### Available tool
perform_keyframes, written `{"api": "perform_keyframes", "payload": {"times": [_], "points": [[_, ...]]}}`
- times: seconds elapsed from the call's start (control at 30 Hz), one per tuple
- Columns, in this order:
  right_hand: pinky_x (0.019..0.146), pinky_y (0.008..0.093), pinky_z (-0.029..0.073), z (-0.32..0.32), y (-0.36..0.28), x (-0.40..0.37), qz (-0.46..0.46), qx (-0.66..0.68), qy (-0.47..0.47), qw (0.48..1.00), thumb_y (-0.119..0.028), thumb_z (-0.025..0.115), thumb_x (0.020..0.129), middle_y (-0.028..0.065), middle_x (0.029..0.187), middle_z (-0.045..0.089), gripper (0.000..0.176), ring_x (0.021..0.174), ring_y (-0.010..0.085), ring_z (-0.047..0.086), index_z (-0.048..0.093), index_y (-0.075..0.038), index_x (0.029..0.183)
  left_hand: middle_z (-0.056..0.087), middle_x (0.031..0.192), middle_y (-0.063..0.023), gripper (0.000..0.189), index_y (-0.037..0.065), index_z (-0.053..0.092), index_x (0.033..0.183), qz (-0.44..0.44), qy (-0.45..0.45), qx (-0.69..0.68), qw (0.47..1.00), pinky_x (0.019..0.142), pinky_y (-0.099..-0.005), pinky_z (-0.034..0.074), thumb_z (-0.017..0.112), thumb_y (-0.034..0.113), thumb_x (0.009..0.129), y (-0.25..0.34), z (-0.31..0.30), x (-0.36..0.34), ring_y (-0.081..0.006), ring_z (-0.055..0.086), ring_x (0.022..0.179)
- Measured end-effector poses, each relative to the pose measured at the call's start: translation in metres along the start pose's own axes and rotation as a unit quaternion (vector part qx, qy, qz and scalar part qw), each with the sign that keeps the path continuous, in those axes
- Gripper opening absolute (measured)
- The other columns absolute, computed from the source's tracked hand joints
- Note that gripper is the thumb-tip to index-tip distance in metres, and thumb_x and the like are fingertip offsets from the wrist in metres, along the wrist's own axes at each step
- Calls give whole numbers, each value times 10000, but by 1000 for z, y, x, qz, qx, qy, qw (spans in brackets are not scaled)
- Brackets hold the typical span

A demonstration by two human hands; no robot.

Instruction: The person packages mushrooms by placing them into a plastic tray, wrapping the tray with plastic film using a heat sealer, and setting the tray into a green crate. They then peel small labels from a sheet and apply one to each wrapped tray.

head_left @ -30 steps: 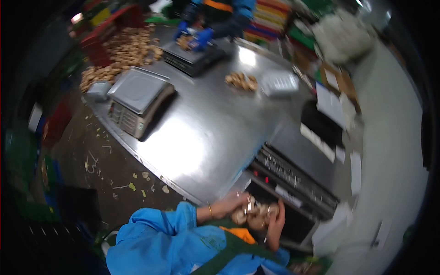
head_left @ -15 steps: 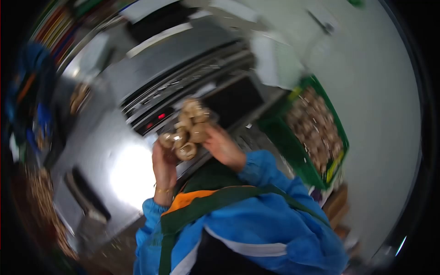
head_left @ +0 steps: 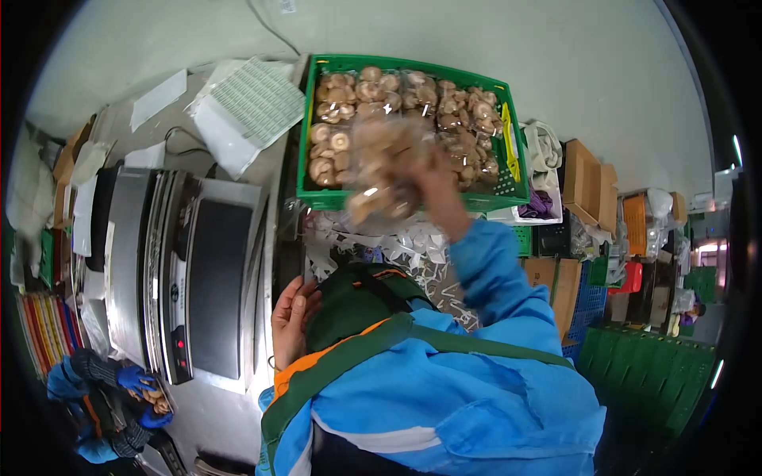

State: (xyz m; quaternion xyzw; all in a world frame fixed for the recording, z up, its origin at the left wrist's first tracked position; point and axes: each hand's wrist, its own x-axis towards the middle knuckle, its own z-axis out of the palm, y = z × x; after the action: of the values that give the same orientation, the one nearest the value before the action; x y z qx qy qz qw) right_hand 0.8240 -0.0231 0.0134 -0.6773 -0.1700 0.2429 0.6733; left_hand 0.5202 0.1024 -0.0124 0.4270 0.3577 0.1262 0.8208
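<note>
My right hand (head_left: 435, 184), blurred by motion, grips a clear pack of mushrooms (head_left: 381, 163) over the near side of a green crate (head_left: 413, 63). Rows of similar clear packs of brown mushrooms (head_left: 460, 111) lie in the crate. The held pack hides some of them and part of the near rim. My left hand (head_left: 290, 319) is low, in front of my green apron (head_left: 349, 305), with its fingers loosely bent and apart and nothing in them.
On the left is a sealing machine (head_left: 214, 285) with a dark flat top and a red light. Printed label sheets (head_left: 258, 103) lie behind it. A co-worker's blue-gloved hand (head_left: 136, 381) holds mushrooms at lower left. Cardboard boxes (head_left: 589, 186) and a green crate stack (head_left: 647, 377) stand right.
The view has swung right, from the machine to the crate. The mushroom pack, earlier between both hands, is now in my right hand over the crate; my left hand has let go.
</note>
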Motion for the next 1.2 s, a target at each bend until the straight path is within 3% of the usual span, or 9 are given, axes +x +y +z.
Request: {"api": "perform_keyframes", "payload": {"times": [0.03, 0.07, 0.2, 0.4, 0.53, 0.67, 0.8, 0.97, 1.2], "points": [[810, 357, 484, -42, -10, 16, -71, -108, 120, 984, -220, 673, 751, 161, 1072, 574, 524, 945, 243, 573, 471, -5, 1184, 574, 1187, -117, 362, 64, 490, 1254, -17, 12, 3, 1000, 892, -328, 471, 527, 229, 934, -1, 12, 6, -198, 581, 1028], [839, 300, 456, -103, 8, 36, -90, -173, 115, 974, -240, 589, 840, 107, 1106, 534, 466, 976, 181, 531, 445, -23, 1226, 574, 1187, -117, 362, 64, 490, 1254, -21, 11, 6, 1000, 892, -328, 471, 527, 229, 934, -5, 19, 13, -198, 581, 1028], [756, 277, 457, -231, 11, 54, -54, -182, 174, 966, -259, 639, 811, 91, 1038, 552, 482, 912, 153, 533, 471, -19, 1194, 611, 1104, -108, 329, 44, 507, 1219, -64, 54, -88, 993, 859, -305, 488, 542, 189, 927, -32, 38, 43, -183, 600, 963], [755, 263, 443, -300, 80, 78, 38, -304, 181, 934, -288, 660, 794, 77, 981, 581, 502, 880, 145, 541, 496, 0, 1172, 609, 1092, -119, 326, 23, 501, 1209, -114, 73, -65, 989, 811, -279, 506, 543, 177, 925, -59, 63, 71, -172, 606, 940], [713, 367, 456, -295, 107, 85, 93, -196, 150, 964, -289, 641, 795, 147, 932, 588, 528, 832, 241, 576, 474, 28, 1183, 607, 1100, -126, 354, 36, 493, 1228, -121, 75, -46, 989, 818, -304, 503, 548, 207, 923, -66, 62, 81, -185, 605, 951], [829, 438, 414, -308, 141, 92, 64, -425, 173, 886, -303, 496, 894, 287, 1051, 554, 441, 968, 409, 536, 476, 50, 1157, 606, 1076, -108, 417, -1, 460, 1251, -123, 73, -12, 990, 804, -287, 501, 567, 211, 908, -65, 59, 99, -174, 598, 946], [948, 440, 359, -294, 141, 89, -118, -586, 213, 773, -224, 528, 868, 267, 1234, 465, 483, 1118, 423, 439, 427, 46, 1256, 547, 1189, -140, 577, 17, 341, 1352, -127, 115, -18, 985, 850, -324, 484, 605, 230, 885, -73, 38, 131, -232, 574, 1029], [951, 412, 374, -194, 76, 81, -150, -517, 161, 827, -140, 572, 839, 228, 1226, 478, 489, 1121, 375, 460, 422, 26, 1274, 350, 1373, -179, 865, 43, 80, 1441, -31, 189, -57, 980, 967, -434, 390, 662, 266, 842, -64, 21, 173, -310, 415, 1218], [878, 333, 441, -65, 49, 90, -158, -347, 35, 924, -109, 586, 851, 162, 1159, 546, 391, 1026, 249, 554, 497, 13, 1211, 472, 1258, -155, 712, 28, 257, 1400, -117, 135, -77, 981, 945, -411, 418, 647, 260, 850, -64, 0, 189, -299, 477, 1158]]}}
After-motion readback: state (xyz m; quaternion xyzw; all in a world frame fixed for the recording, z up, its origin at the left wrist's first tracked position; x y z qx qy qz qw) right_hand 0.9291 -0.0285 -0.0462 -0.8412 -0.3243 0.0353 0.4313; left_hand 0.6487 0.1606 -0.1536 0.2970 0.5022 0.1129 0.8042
